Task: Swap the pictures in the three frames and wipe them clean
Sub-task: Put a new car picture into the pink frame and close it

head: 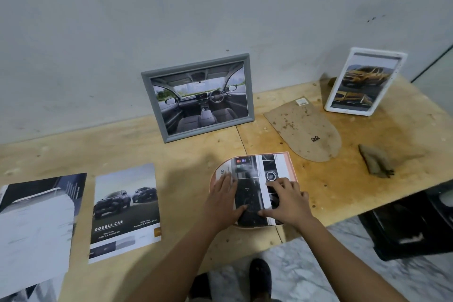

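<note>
- Risk, misalignment: the print (252, 179) is rectangular and the arched frame (291, 167) beneath it is rounded at one end. Uneven pressure is likely to skew the sheet or crease its overhanging corners.
- Risk, drop: the arched frame lies flat at the front edge of the table (355, 179). A push toward the person could slide it off.
- Risk, smearing: bare fingers on the glossy print may leave marks. The cloth (375, 162) lies well apart to the right.
- Left hand (221, 200): flat, fingers straight, pressing the print's left part.
- Right hand (286, 201): fingers spread and bent, fingertips pressing the right part. It grips nothing.
- Appearance: the frame rim is pale pink; the print shows dark dashboard panels.
- The backing board (304, 127) lies behind, not yet fitted.
- The grey frame (196, 66) and white frame (348, 111) stand by the wall, both filled.
</note>
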A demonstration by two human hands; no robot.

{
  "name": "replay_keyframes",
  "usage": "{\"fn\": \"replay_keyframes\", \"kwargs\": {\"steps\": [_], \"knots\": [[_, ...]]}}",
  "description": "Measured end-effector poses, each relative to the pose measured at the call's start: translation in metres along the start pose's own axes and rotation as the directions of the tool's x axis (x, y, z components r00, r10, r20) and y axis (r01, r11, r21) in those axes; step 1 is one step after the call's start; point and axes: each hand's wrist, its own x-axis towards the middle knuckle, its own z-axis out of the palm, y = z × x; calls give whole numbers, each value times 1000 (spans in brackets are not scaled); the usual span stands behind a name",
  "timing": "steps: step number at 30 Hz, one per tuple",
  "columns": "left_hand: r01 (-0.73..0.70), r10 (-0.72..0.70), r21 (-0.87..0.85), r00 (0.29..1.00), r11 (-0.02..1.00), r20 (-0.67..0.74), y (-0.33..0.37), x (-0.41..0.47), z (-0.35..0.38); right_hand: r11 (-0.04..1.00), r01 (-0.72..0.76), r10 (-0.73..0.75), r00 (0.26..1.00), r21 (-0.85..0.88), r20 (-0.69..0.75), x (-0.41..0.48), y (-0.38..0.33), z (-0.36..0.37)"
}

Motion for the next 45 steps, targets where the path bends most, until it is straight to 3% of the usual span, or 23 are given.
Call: {"fn": "replay_keyframes", "kwargs": {"steps": [7, 11, 14, 17, 21, 23, 25, 27, 29, 32, 35, 41, 45], "knots": [[-54, 54, 60, 999, 997, -1, -8, 2, -2, 997, -52, 52, 999, 56, 10, -1, -3, 4], [-58, 58, -2, 992, 998, -116, -11, 8, -11, 996, -23, 25, 1000, 82, -18, -6, -5, 10], [-86, 58, -98, 965, 991, -256, -6, 23, -18, 948, -12, 57, 989, 317, -133, -2, 4, 5], [-101, 37, -171, 940, 980, -339, 14, 53, -38, 829, -31, 201, 948, 558, -246, 16, 33, -13], [30, -107, -375, 977, 927, -186, 45, 111, -52, 716, -94, 336, 915, 692, -223, 60, 84, -42], [154, -237, -547, 968, 822, -83, 66, 139, -62, 686, -180, 385, 912, 705, -142, 86, 113, -56], [288, -391, -713, 920, 639, 21, 86, 166, -73, 633, -263, 442, 895, 728, -61, 110, 140, -71], [371, -459, -801, 878, 471, 137, 104, 192, -74, 578, -304, 480, 877, 758, -14, 130, 161, -84], [414, -512, -858, 831, 305, 219, 117, 213, -68, 537, -344, 514, 857, 770, 25, 145, 174, -95], [448, -587, -873, 765, 191, 264, 127, 234, -56, 542, -415, 561, 826, 731, 53, 161, 184, -98], [417, -549, -909, 766, 30, 333, 129, 244, -48, 595, -436, 558, 829, 676, 44, 164, 186, -94], [427, -519, -902, 759, -59, 394, 129, 252, -45, 584, -474, 570, 817, 659, 83, 160, 194, -77], [320, -413, -944, 851, -83, 325, 139, 243, -47, 352, -433, 596, 787, 830, 158, 148, 185, -83]]}}
